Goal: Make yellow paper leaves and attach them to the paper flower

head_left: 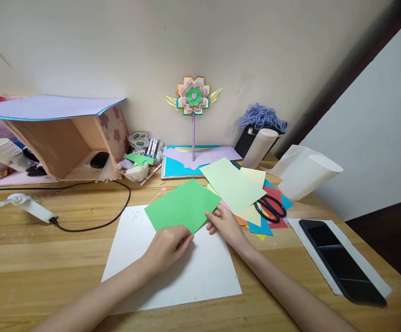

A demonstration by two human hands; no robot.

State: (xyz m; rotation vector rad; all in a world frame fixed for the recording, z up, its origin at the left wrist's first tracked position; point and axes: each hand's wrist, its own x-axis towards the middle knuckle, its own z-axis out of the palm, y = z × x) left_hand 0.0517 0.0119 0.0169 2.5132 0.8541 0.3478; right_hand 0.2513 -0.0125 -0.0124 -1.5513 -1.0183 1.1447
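Note:
A plain green sheet of paper (183,205) is held tilted between both hands over a white sheet (176,276) lying on the table. My left hand (169,246) pinches its near corner, thumb and fingers together. On the right edge, my right hand (224,223) grips the paper between thumb and fingers. Just right of the green paper lie pale yellow sheets (233,184) on a heap of coloured paper. Scissors with black handles (271,208) rest on that heap, their blades mostly covered by paper.
A paper flower (193,96) on a purple stem stands at the back by the wall. At left, a glue gun (31,207) trails a black cable. A phone (342,260) lies at right, near a paper roll (311,177). A cardboard box (65,143) stands back left.

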